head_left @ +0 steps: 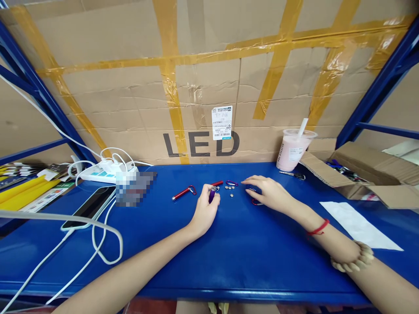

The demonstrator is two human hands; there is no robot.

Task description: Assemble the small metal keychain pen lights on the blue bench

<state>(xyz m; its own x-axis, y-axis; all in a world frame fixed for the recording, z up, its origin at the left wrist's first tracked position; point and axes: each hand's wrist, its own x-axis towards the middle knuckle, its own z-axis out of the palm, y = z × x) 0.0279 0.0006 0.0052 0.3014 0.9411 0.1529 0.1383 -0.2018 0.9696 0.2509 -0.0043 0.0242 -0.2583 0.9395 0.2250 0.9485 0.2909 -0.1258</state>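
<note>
Nearest, the left hand (205, 212) was curled on the blue worktop (229, 261), pinching a small purple keychain torch (212, 194) upright. The right hand (266, 192) lay spread and flat, covering a blue carabiner clip (251, 189). Just beyond, loose button cells (230, 188) sat between the hands; judged risk: a sleeve or finger brush could scatter them. Farther left lay a red torch (182, 193); far right stood a pink drink cup (293, 150), liable to tip.
</note>
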